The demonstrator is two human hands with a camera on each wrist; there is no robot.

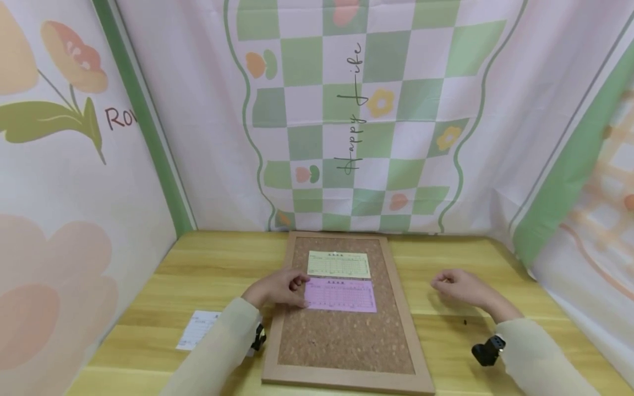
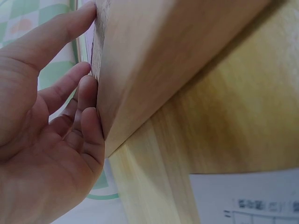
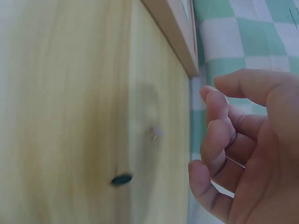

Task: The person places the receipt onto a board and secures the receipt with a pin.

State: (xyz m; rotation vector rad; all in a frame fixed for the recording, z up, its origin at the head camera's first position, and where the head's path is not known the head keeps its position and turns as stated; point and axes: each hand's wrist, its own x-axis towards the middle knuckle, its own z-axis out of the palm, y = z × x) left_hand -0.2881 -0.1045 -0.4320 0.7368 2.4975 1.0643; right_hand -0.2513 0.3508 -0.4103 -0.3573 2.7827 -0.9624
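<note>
A pink printed slip (image 1: 340,296) lies across a wood-framed cork board (image 1: 346,344), just below a yellow printed slip (image 1: 339,265). My left hand (image 1: 282,287) reaches over the board's left frame; its thumb and index fingertips touch the pink slip's left edge, seen edge-on in the left wrist view. To the right of the board, my right hand (image 1: 465,287) hovers above the table, fingers loosely bent and thumb near the index finger. Nothing shows between them in the right wrist view. Below it on the table is a tiny pale thing with a thin shaft (image 3: 155,134).
A white printed slip (image 1: 198,329) lies on the wooden table (image 1: 163,286) at the left, partly behind my left sleeve. One small dark object (image 3: 121,179) sits on the table at the right. Patterned curtains (image 1: 342,115) hang behind and at both sides.
</note>
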